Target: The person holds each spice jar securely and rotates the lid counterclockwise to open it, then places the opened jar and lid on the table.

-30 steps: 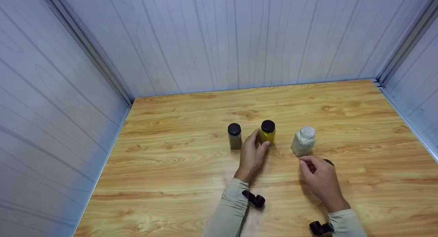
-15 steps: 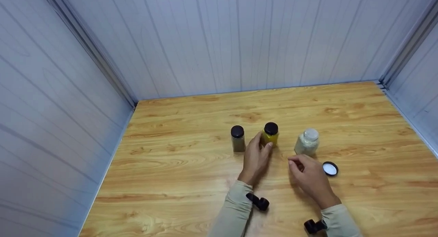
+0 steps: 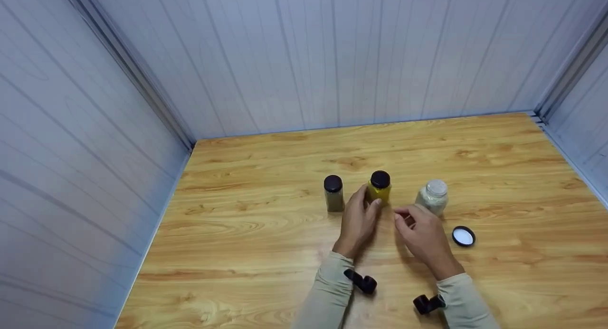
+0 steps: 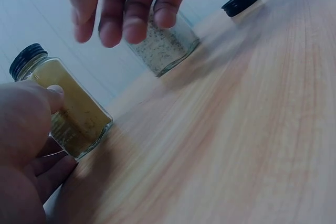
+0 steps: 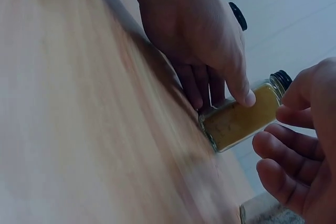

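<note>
1. Left hand (image 3: 358,218): clasped on the yellow jar (image 3: 381,195). The thumb (image 4: 55,96) lies against the jar's face, with fingers round the side and low by the base. From this hand, the jar lies toward 1 o'clock (head view, 12 being away from the person).
2. Right hand (image 3: 424,234): nothing held. Fingers are loosely bent, the thumb and forefinger drawn near each other; whether those two tips meet cannot be told. The head view shows a gap between the fingertips and the yellow jar.
3. Governing relation: the yellow jar stands upright on the table (image 3: 247,253), long axis vertical, black cap (image 3: 380,179) on top. From the right hand it bears between 10 and 11 o'clock. The left hand is nearer, being in contact; the right is the nearer of the two to the white jar.
4. White jar (image 3: 433,204): upright, at 3 o'clock from the yellow jar and just past 12 from the right hand, which partly hides its base. Its top shows pale; whether sealed cannot be told.
5. Loose lid (image 3: 464,236): between 4 and 5 o'clock from the white jar, flat on the table, white inner face up.
6. Dark jar (image 3: 335,202): upright, black-topped, at 9 o'clock from the yellow jar, untouched.
7. Outermost: pale panelled walls (image 3: 304,58) border the table at 12, 9 and 3 o'clock.
</note>
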### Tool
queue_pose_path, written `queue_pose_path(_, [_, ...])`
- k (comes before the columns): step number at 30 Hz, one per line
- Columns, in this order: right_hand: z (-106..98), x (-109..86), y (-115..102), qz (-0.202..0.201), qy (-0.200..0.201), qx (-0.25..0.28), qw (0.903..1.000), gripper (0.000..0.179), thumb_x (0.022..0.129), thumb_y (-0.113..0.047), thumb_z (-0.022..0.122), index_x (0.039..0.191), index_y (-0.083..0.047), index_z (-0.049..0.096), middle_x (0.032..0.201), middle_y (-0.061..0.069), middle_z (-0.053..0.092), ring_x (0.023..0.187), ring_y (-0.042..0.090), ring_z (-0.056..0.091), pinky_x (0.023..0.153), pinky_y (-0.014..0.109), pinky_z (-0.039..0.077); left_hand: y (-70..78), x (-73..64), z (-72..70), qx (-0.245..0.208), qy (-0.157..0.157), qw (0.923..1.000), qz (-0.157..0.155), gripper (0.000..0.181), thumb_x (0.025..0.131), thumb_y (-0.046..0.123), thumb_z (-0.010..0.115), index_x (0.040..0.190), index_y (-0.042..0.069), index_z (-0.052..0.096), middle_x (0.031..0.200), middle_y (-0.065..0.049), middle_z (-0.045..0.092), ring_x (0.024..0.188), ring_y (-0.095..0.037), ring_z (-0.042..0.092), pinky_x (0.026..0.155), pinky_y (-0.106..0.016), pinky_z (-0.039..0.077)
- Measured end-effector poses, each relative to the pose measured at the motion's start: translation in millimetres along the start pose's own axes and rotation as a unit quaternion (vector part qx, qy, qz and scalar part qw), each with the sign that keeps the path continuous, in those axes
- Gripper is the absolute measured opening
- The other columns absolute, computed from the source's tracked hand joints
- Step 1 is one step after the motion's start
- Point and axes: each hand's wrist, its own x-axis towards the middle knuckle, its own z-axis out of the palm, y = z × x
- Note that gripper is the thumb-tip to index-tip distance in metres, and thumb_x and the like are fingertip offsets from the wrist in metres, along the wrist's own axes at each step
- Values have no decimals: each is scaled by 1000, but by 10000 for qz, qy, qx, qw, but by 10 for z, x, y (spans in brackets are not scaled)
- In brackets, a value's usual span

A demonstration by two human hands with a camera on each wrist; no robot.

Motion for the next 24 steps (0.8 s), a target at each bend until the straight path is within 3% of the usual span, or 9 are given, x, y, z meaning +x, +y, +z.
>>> queue_pose_path(6, [22,53,-17,136,-39,233,9996,18,90,-4,70,107,0,72,98,7,65,76,14,64,67,29,55,0,4,8,23,-38,10000,-24,49,99,21,64,143,4,52,133,-12,62,125,-21,56,106,-34,42])
queue_pose_path(14, [31,96,-40,357,117,301,9988,37,89,-6,72,124,0,63,104,13,63,77,16,63,68,30,54,-18,34,18,-311,-70,9995,8,60,98,24,66,150,4,45,139,-9,59,127,-16,54,107,-32,41])
queue_pose_path(24, [38,196,-76,394,155,362,9984,43,90,-11,72,129,2,60,108,16,63,80,20,63,69,34,54,-18,13,23,-42,-59,9999,114,55,100,20,63,150,6,46,139,-8,59,127,-19,55,108,-33,40])
